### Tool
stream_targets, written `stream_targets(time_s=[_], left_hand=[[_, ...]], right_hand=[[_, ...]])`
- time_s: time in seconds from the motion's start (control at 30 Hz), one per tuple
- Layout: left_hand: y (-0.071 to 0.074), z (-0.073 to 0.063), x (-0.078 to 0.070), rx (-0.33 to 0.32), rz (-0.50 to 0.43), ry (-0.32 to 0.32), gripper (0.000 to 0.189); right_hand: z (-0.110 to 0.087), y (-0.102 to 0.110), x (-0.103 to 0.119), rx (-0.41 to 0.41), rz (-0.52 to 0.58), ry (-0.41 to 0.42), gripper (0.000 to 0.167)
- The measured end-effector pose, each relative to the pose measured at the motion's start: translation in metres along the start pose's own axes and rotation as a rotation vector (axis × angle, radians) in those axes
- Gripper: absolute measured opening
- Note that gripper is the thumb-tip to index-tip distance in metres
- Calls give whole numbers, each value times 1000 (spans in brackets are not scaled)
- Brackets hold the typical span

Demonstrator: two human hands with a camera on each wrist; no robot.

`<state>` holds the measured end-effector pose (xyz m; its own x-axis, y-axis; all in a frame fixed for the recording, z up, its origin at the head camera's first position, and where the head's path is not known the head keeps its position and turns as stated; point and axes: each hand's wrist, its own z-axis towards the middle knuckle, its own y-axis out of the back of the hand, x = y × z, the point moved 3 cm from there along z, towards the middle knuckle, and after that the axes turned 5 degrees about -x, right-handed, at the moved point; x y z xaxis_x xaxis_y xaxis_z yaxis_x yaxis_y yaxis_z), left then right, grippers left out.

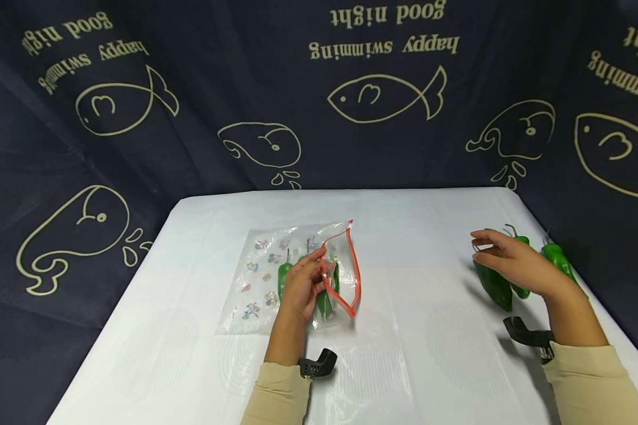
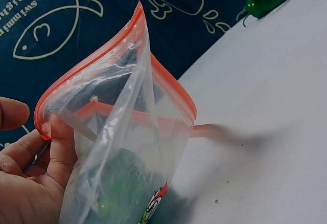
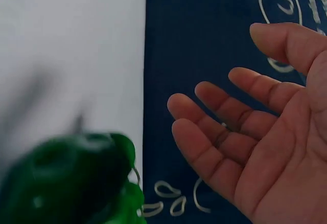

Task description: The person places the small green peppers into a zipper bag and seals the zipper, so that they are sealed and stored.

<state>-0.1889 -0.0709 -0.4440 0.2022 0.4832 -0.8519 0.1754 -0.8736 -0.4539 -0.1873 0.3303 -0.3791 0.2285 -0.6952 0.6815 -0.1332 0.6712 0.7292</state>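
A clear zip bag (image 1: pixel 263 280) with a red-edged mouth and small printed figures lies left of the table's middle, green peppers (image 1: pixel 324 306) inside it. My left hand (image 1: pixel 299 289) holds the bag at its mouth. In the left wrist view the fingers (image 2: pixel 62 150) grip the red rim (image 2: pixel 171 88), which stands spread apart, while the thumb is clear of it. On the right, my right hand (image 1: pixel 523 265) hovers over loose green peppers (image 1: pixel 495 288) with fingers loosely bent and nothing in them. The right wrist view shows its palm beside a blurred dark pepper (image 3: pixel 61 178).
Another green pepper (image 1: pixel 559 258) lies by the right edge of the white table (image 1: pixel 404 236). A dark blue cloth (image 1: pixel 276 59) with fish and whale drawings hangs behind and at both sides. Each wrist wears a black camera mount (image 1: pixel 319 364).
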Motion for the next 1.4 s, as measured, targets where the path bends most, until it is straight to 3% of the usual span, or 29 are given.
stream_targets(time_s=[0.4,0.83,1.2,1.4], left_hand=[[0,1,1,-4,-5,-7,40],[-1,0,0,8,1,1,48],[-1,1,1,14,8,-9,47],[0,1,0,14,7,-7,48]], right_hand=[[-16,20,-24,-14,-171,-47,56],[-12,6,-42,31,-285,-128,70],[-8,-4,-49,54,-309,-163,78],[-7,-6,-48,50,-302,-161,75]])
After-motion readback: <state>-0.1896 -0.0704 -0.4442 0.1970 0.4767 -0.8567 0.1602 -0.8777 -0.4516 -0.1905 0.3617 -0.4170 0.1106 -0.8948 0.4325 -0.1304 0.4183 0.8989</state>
